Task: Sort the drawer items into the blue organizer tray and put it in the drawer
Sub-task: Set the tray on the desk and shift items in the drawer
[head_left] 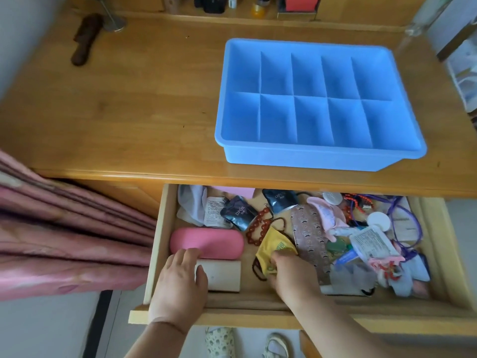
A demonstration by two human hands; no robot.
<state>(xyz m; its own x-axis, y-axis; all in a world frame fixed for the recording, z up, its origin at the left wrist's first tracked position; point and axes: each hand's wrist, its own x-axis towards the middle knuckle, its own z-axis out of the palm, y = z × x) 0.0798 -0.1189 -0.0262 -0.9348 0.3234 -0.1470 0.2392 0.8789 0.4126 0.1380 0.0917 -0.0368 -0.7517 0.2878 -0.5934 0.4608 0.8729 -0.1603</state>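
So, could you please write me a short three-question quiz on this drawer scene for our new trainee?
1. True or false: the blue organizer tray already holds sorted items.
2. What does the right hand pinch? A) yellow cloth pouch B) pink case C) red bead bracelet
3. Fill in: the left hand rests on a pale box and touches the ____ case.

Key: 1 false, every compartment is empty; 2 A; 3 pink.
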